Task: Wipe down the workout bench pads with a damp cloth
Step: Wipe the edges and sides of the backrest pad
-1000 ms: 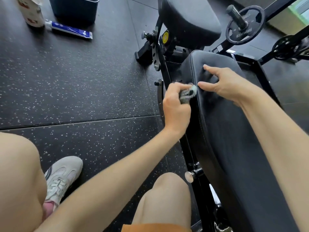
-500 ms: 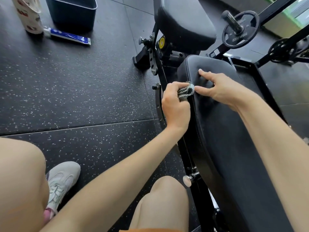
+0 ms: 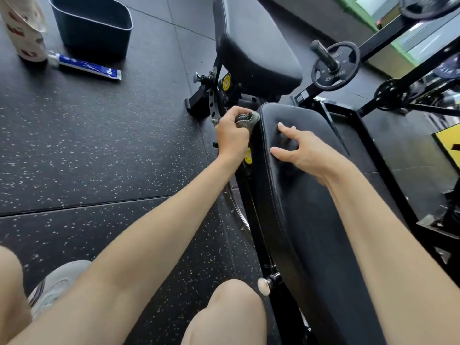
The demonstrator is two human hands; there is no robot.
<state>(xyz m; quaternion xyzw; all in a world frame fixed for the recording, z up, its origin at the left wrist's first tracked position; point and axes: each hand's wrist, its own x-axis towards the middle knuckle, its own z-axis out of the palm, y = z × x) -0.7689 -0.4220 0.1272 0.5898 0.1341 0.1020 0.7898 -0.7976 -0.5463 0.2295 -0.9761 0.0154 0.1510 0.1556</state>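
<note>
A long black bench pad [image 3: 306, 220] runs from the lower right up to the middle of the view. A second black pad [image 3: 251, 46] stands tilted beyond its far end. My left hand [image 3: 231, 135] grips a wadded grey cloth [image 3: 246, 120] and holds it against the long pad's upper left corner, on its side edge. My right hand [image 3: 301, 148] rests on top of the long pad close to that end, index finger and thumb stretched out, the other fingers bent onto the surface.
On the speckled rubber floor at the upper left stand a dark plastic tub [image 3: 92, 23], a white bottle [image 3: 25, 28] and a blue tube [image 3: 87, 67]. A weight plate [image 3: 334, 67] on a peg and black frame bars [image 3: 388, 175] crowd the right. My knees and shoe [image 3: 54, 285] are below.
My left hand has slid the cloth along the pad's left edge to its far corner. My right hand stayed on the pad top, its fingers now more bent.
</note>
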